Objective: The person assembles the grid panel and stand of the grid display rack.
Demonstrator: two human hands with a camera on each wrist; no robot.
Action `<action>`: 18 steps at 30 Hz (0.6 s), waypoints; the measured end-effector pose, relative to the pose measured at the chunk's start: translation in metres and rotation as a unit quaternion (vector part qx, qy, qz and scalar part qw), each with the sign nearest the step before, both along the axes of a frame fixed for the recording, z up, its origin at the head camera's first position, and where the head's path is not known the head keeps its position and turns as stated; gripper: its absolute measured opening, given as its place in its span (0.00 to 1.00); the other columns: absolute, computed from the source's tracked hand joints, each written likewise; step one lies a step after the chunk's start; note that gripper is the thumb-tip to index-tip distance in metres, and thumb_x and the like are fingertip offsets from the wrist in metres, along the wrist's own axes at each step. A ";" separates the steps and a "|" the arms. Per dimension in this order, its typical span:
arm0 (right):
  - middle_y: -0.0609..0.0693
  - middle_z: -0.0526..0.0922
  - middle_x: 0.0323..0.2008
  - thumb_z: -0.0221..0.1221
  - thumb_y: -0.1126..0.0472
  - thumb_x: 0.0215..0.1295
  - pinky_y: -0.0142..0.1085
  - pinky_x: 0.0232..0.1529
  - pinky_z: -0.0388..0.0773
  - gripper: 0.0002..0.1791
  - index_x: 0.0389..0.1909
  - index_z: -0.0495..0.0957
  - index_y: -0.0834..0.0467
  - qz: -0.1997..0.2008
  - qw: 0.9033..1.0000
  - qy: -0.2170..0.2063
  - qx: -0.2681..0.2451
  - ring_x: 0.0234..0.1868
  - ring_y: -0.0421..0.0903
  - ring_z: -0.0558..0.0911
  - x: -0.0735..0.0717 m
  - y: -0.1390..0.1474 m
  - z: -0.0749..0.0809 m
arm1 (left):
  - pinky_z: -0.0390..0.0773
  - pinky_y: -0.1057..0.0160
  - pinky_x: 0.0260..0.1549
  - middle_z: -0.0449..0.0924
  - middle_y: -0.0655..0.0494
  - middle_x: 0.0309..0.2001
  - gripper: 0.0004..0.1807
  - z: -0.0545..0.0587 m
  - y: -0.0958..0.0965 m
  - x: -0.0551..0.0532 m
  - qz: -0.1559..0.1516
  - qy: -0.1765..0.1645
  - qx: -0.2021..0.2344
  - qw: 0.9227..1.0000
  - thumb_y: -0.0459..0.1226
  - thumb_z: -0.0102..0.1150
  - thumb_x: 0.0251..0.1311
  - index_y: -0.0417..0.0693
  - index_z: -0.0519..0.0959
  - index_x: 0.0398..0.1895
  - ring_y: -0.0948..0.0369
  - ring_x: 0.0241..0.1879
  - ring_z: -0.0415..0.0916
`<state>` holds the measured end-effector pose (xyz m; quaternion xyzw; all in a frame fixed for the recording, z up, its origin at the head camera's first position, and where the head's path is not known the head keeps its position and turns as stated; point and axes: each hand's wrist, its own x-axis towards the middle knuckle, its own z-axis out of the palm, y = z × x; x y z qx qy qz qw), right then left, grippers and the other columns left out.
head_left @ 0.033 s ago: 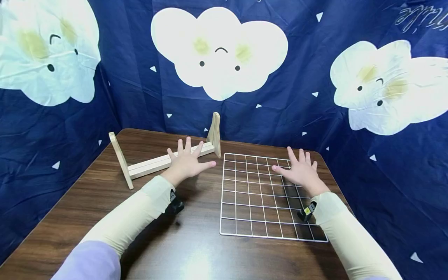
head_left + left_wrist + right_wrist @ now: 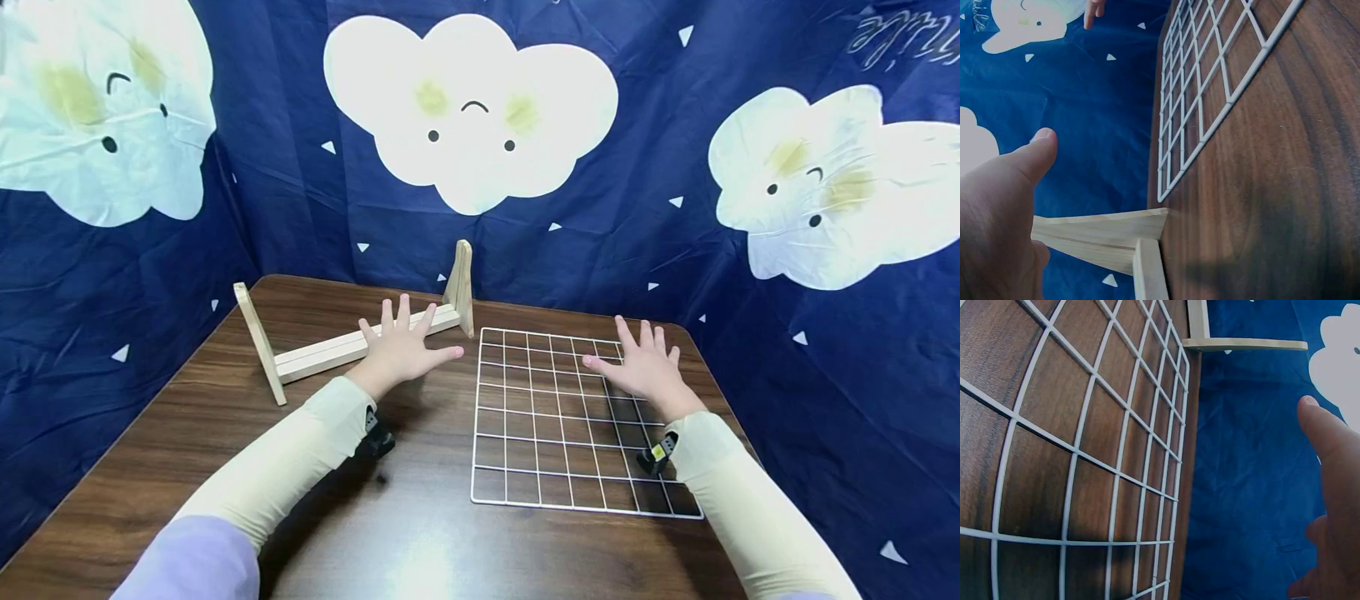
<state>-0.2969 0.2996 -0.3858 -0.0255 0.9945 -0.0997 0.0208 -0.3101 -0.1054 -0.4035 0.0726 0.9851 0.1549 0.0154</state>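
My left hand point(image 2: 400, 350) is held above the table with its fingers spread and nothing in it. Behind its fingertips in the head view stands a pale wooden stand point(image 2: 322, 357), two upright end pieces joined by a low crossbar. On the right, my right hand point(image 2: 645, 367) hovers over the far right part of a white wire grid panel point(image 2: 534, 408), fingers spread too and holding nothing. The grid lies flat on the table. In the left wrist view the thumb point(image 2: 1038, 153) points away from the grid; in the right wrist view the other thumb point(image 2: 1322, 428) stands clear of the wires.
The brown wood-grain table point(image 2: 360, 525) has rounded far corners. Dark blue cloth point(image 2: 285, 208) with white clouds and small triangles hangs behind and at both sides. A small dark camera point(image 2: 377, 437) sits under the left wrist, another point(image 2: 654, 457) under the right.
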 end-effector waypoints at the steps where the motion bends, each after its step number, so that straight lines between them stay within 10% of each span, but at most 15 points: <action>1: 0.75 0.32 0.77 0.43 0.14 0.55 0.78 0.64 0.30 0.66 0.82 0.36 0.54 0.000 1.000 -0.002 0.001 0.76 0.75 0.31 0.000 0.000 0.000 | 0.27 0.19 0.61 0.26 0.37 0.80 0.63 -0.001 0.000 0.000 -0.001 0.000 0.002 1.000 0.85 0.35 0.47 0.63 0.42 0.83 0.37 0.77 0.19; 18: 0.73 0.42 0.77 0.56 0.29 0.65 0.67 0.72 0.43 0.63 0.80 0.36 0.66 -0.005 0.990 0.086 -0.113 0.77 0.73 0.40 -0.003 0.033 -0.018 | 0.28 0.25 0.67 0.27 0.36 0.80 0.67 -0.017 0.019 -0.005 0.016 -0.014 0.052 0.998 0.85 0.36 0.47 0.54 0.41 0.83 0.40 0.78 0.23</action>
